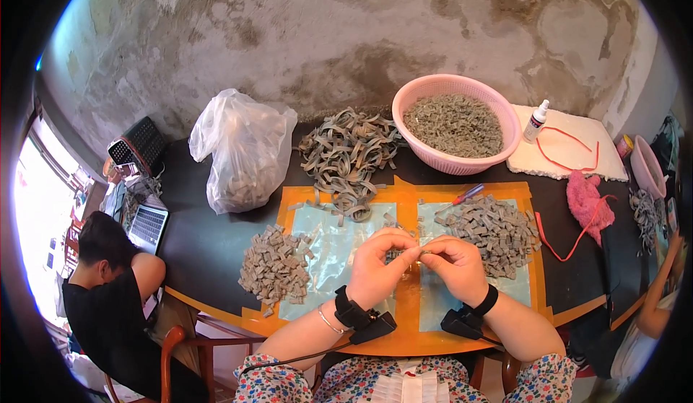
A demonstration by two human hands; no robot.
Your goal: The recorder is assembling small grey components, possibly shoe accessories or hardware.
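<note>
My left hand (380, 267) and my right hand (458, 264) meet over the middle of the table, thumb and forefinger of each pinched together. Between the fingertips is a small grey piece (421, 252), mostly hidden by them. Just right of my right hand lies a heap of small grey rectangular pieces (498, 231). Another heap of such pieces (274, 264) sits to the left of my left hand. Beyond my hands is a tangled pile of long grey strips (348, 150). A screwdriver (468, 194) with a blue and red handle rests at the right heap's far edge.
A pink basket (507, 132) full of grey pieces and a white plastic bag (249, 150) stand at the back. Right are a foam board (610, 159), a small bottle (535, 121) and pink cloth (588, 204). A person (115, 302) leans near a laptop (149, 228) at left.
</note>
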